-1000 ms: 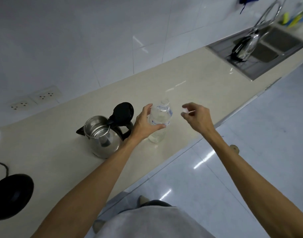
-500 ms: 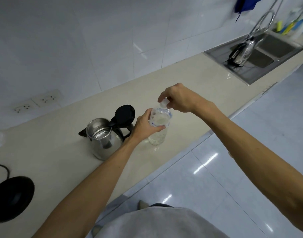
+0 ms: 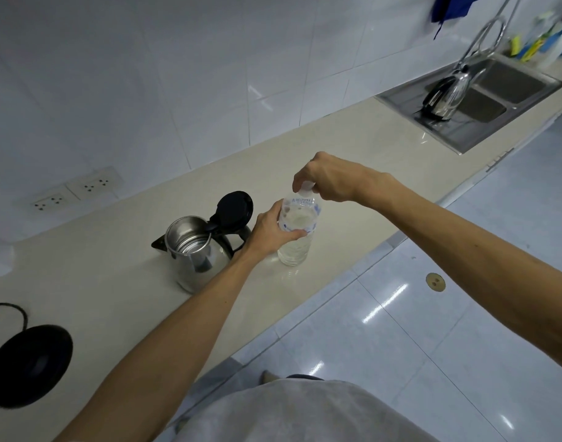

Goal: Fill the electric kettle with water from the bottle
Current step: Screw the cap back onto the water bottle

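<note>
A clear plastic water bottle (image 3: 297, 247) stands upright on the beige counter (image 3: 337, 148). My left hand (image 3: 270, 232) is wrapped around its middle, over the blue-printed label. Above it, my right hand (image 3: 329, 178) pinches the white cap (image 3: 306, 186), which sits on the bottle's neck. Just left of the bottle stands a steel electric kettle (image 3: 196, 253) with its black lid (image 3: 235, 207) flipped open, so the bare inside shows.
The kettle's black round base (image 3: 27, 365) with its cord lies at the counter's near left. Wall sockets (image 3: 77, 191) sit behind. At the far right, a steel sink (image 3: 502, 90) holds a second kettle (image 3: 445, 97). The counter's front edge runs right beside the bottle.
One second ago my right hand held the cap away to the right of the bottle. It has moved onto the bottle's neck and now holds the cap there. My left hand has kept its grip.
</note>
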